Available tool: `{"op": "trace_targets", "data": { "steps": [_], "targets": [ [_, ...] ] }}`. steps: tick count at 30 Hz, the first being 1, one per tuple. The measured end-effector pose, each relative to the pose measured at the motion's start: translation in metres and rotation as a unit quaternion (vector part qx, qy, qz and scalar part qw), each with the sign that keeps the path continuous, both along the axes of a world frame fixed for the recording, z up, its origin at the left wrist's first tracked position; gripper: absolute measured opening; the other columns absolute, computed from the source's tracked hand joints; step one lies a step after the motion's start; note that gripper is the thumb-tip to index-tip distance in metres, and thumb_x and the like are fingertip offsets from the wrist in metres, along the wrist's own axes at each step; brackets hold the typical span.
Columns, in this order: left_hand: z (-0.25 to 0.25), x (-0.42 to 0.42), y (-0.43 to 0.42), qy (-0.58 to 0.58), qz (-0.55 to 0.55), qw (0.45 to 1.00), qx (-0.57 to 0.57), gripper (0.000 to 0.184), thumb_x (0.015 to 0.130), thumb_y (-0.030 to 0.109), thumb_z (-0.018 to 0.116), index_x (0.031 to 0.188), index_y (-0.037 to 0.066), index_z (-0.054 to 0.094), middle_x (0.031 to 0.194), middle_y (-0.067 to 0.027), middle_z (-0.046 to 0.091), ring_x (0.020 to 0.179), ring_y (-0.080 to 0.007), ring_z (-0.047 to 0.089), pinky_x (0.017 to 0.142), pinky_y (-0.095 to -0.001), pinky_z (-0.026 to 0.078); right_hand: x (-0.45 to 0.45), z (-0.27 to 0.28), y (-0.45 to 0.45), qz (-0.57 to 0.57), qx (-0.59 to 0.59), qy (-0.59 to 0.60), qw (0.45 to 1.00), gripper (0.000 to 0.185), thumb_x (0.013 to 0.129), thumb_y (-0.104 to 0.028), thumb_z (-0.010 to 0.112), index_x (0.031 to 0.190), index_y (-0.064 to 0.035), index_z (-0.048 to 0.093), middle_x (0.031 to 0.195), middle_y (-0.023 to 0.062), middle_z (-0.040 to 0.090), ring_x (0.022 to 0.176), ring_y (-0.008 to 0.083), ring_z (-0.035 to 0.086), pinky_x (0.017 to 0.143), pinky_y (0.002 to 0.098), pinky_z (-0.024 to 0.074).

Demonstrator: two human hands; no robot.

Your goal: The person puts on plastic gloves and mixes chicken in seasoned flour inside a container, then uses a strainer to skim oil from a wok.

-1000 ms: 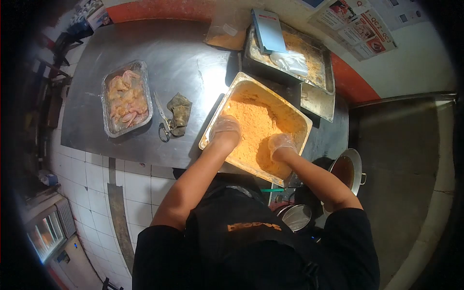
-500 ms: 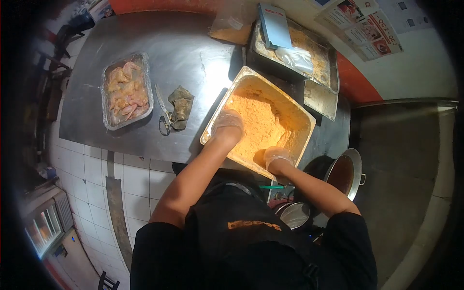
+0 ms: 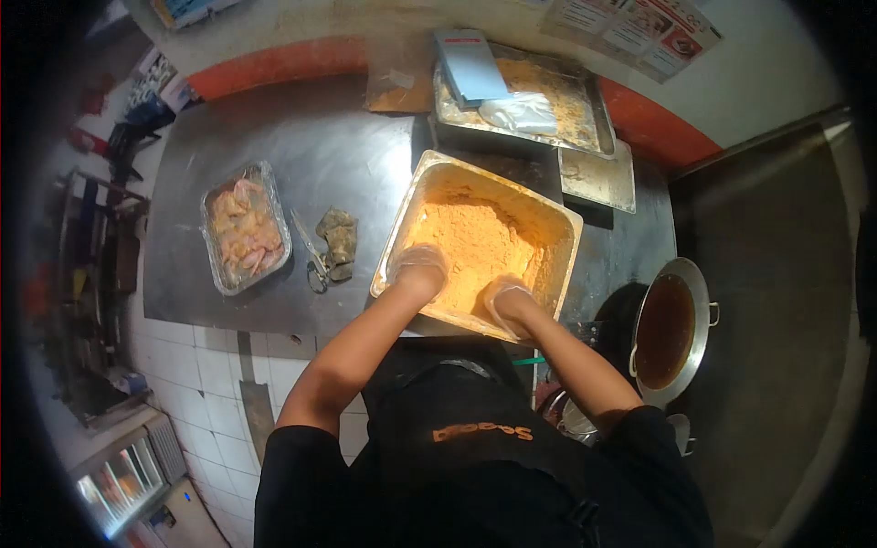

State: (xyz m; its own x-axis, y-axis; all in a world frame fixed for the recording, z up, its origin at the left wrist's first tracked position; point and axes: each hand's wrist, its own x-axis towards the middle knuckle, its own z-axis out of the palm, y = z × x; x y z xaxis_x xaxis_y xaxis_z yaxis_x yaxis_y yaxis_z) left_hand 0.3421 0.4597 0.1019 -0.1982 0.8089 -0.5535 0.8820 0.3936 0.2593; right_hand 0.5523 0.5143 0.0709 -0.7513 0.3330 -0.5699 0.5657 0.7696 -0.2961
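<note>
Seemingly mid-work, clear-gloved left hand (image 3: 420,271) and right hand (image 3: 509,301) dip into loose orange powder (image 3: 470,233), frame centre, grip hidden, can't tell; pale raw chicken pieces (image 3: 243,230), frame left, look unpowdered.

Walls of the rectangular tub (image 3: 401,219) hem in the left hand (image 3: 420,267) and right hand (image 3: 508,300), leaving the way up open. Scissors (image 3: 312,252) and a crumpled rag (image 3: 339,244) lie between tub and foil tray (image 3: 278,203); bare steel table (image 3: 356,151) behind them offers passage. A metal baking tray (image 3: 599,119) stands beyond the tub.
</note>
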Motion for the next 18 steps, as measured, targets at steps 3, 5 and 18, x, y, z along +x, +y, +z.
{"op": "trace_targets", "data": {
  "steps": [3, 5, 18],
  "targets": [
    [-0.003, -0.001, -0.001, 0.029, -0.142, 0.989, 0.021, 0.022, 0.071, 0.013, 0.062, 0.087, 0.001, 0.071, 0.102, -0.0215, 0.065, 0.094, -0.0329, 0.065, 0.079, -0.0383, 0.052, -0.031, 0.001, -0.017, -0.085, -0.001, 0.019, 0.996, 0.029, 0.069, -0.026, 0.057, 0.075, -0.0004, 0.069, 0.082, 0.0246, 0.064, 0.074, 0.0358, 0.064, 0.068, 0.0417, 0.0493],
    [-0.005, 0.0, 0.004, 0.025, -0.189, 0.981, -0.027, 0.022, 0.068, 0.013, 0.062, 0.083, 0.001, 0.071, 0.098, -0.0217, 0.066, 0.093, -0.0331, 0.065, 0.078, -0.0385, 0.052, -0.041, 0.011, -0.017, -0.11, -0.043, 0.019, 0.993, 0.027, 0.067, -0.025, 0.058, 0.074, -0.0023, 0.07, 0.077, 0.023, 0.064, 0.07, 0.0341, 0.063, 0.065, 0.0417, 0.049],
    [-0.029, -0.023, 0.004, -0.189, -0.041, 0.969, 0.153, 0.037, 0.077, 0.007, 0.051, 0.111, -0.005, 0.059, 0.099, -0.0207, 0.064, 0.089, -0.03, 0.063, 0.074, -0.0362, 0.049, -0.009, 0.022, 0.02, -0.605, -0.338, 0.319, 0.647, 0.009, 0.074, -0.012, 0.059, 0.077, -0.004, 0.063, 0.067, 0.0068, 0.056, 0.059, 0.017, 0.052, 0.052, 0.0354, 0.0408]
  ]
}}
